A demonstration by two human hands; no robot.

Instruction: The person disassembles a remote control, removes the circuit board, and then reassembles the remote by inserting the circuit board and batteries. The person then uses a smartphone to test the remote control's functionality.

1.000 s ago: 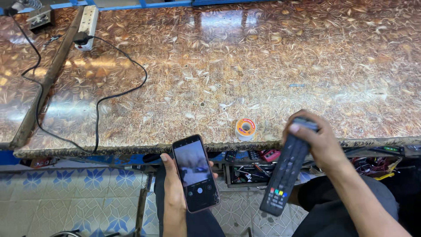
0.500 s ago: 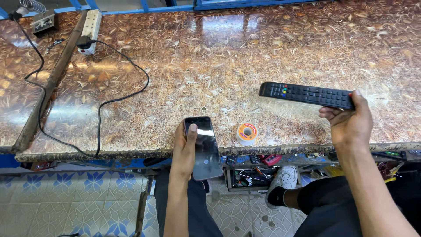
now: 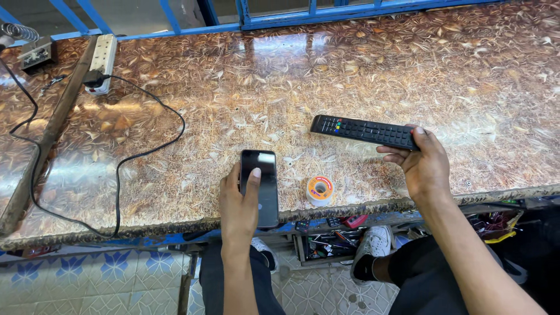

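Left hand [image 3: 239,205] laid flat over a dark smartphone [image 3: 261,186], grip loose: thumb along the left edge, fingers spread on the glass, not clamped around it. Phone flat on the counter [image 3: 233,99], its lower end hanging just past the near edge, close to the wrist.

Right hand [image 3: 424,166] at the right end of a long black remote control [image 3: 364,131], grip partly closed: thumb on top of the end, fingers curled beneath. Remote level, stretching leftward from the grip, low over the counter; touching the surface or not, cannot tell.

Between the two grips, nearer the left one, a small spool of solder wire [image 3: 319,189], lying just inside the near edge, apart from both phone and remote.

Beyond both grips, a wide bare stretch of glossy patterned counter up to the blue metal frame [image 3: 326,10]. Far left of the left grip, a black cable [image 3: 125,160] looping across the surface up to a white power strip [image 3: 100,61]. Near edge rough and uneven, directly under both wrists; below it, a tray of tools [image 3: 326,242] and tiled floor [image 3: 87,280].
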